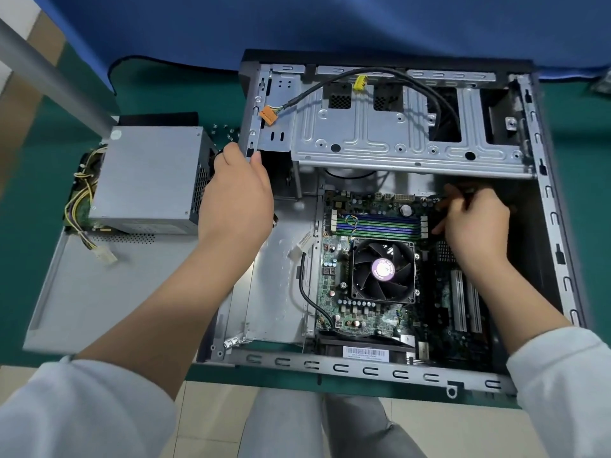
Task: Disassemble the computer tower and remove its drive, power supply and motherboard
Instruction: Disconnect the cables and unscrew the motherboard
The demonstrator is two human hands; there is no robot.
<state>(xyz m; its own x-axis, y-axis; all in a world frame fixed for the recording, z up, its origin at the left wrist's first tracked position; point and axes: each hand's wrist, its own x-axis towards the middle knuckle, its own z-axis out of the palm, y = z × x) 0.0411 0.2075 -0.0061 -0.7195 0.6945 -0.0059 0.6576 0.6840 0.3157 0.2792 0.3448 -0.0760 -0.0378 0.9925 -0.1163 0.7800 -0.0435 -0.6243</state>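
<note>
The computer tower (390,206) lies on its side with its open face up, and everything here is told from it. The power supply (148,176) is already out: it sits just to the left of the tower, on a flat grey side panel (99,292), with its yellow wires hanging off its left end. The motherboard (380,259) is still inside, flat on the floor of the tower, and its long side runs from the near wall toward the far wall. A black fan (382,269) sits on the middle of the board. The grey drive cage (396,127) spans the far part of the tower, and I see no drive in it. The left hand (236,200) grips the left wall of the tower by the cage corner, fingers curled over the metal edge, so it looks like it is holding the tower steady. The right hand (472,223) is down at the far right corner of the board, fingers curled around something thin and dark. It may be a screwdriver, but it is too blurry to be sure. The right hand is much nearer the board, which spreads out to the left of and nearer than its fingers. I think the job now is loosening the board's screws.
</note>
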